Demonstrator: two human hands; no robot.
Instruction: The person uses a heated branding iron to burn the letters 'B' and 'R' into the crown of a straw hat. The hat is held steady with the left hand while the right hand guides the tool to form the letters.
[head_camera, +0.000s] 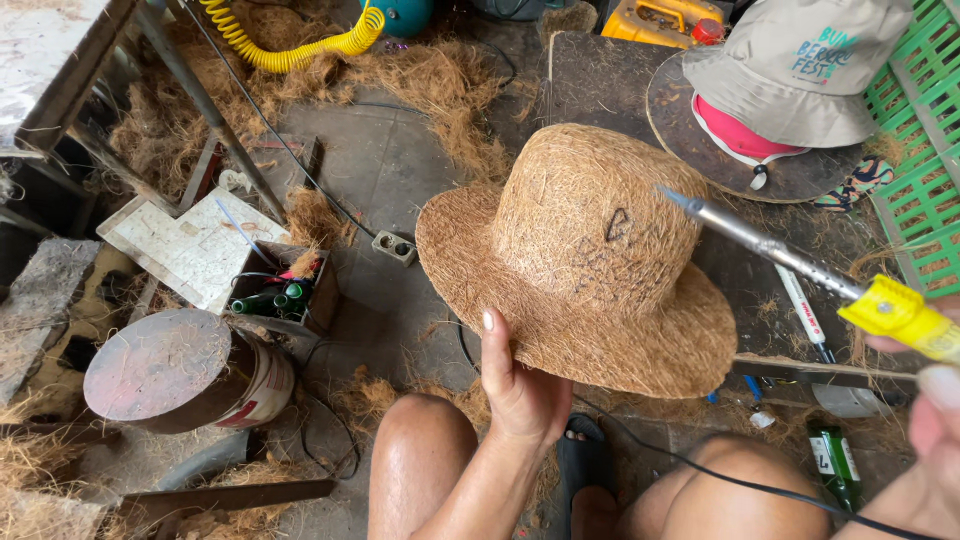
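A brown hat (580, 255) made of coconut fibre is held up by its brim in my left hand (520, 390), thumb on top of the brim. Dark burnt marks show on the side of its crown. My right hand (935, 410) at the right edge grips a soldering iron (800, 265) with a yellow handle and a metal shaft. Its tip sits just right of the crown's upper side, close to the burnt marks. My bare knees are below the hat.
A beige fabric bucket hat (790, 65) sits on a round form at the upper right, beside a green plastic crate (920, 150). A tin can (190, 370), a box of bottles (285, 295), a yellow coiled hose (290, 45) and loose fibre lie on the floor at left.
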